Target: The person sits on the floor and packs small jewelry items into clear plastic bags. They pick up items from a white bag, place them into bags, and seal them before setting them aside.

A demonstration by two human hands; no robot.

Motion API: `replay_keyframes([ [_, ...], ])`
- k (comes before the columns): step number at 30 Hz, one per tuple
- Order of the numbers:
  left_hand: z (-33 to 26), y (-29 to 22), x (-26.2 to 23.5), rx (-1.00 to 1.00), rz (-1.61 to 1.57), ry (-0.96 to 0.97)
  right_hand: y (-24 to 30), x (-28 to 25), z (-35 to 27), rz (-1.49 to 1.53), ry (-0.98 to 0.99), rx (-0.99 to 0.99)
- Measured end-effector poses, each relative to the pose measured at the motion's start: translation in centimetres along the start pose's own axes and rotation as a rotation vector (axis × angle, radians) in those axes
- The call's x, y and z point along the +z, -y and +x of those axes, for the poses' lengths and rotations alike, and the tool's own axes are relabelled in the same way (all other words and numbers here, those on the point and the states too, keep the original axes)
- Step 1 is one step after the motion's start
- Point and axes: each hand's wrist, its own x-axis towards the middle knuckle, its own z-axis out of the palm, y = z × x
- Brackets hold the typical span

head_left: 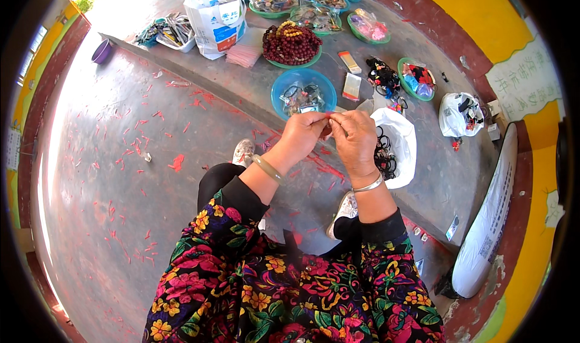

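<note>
My left hand [304, 133] and my right hand [354, 137] meet fingertip to fingertip in front of me, pinching a small dark red bead [327, 127] on a thin cord between them. The bead is mostly hidden by my fingers. A pale bangle sits on my left wrist and a silver one on my right. Just beyond my hands a blue bowl [284, 84] with small dark and clear items rests on the concrete ledge. A white plastic bag [403, 144] holding black loops lies open beside my right hand.
A green bowl of dark red beads [292, 44] stands further back. More bowls of packets [275, 2], a white sack [216, 17], a tray of tools [171, 32] and another white bag [457, 115] line the ledge [241, 83]. Red scraps litter the floor [121, 162].
</note>
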Motion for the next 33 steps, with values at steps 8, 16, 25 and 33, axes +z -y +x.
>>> replay_keyframes([
  [8, -0.3, 0.1, 0.4, 0.159, 0.155, 0.015, -0.1, 0.2, -0.2, -0.153, 0.056, -0.093],
  [16, -0.1, 0.7, 0.1, 0.341, 0.559, -0.037, 0.5, 0.5, -0.4, -0.373, 0.058, -0.279],
  [25, -0.3, 0.7, 0.0, 0.369, 0.591, -0.041, 0.7, 0.3, -0.1, -0.302, 0.033, -0.18],
  [33, -0.5, -0.2, 0.4, 0.316, 0.595, -0.067, -0.1, 0.5, -0.2, -0.131, 0.014, -0.062],
])
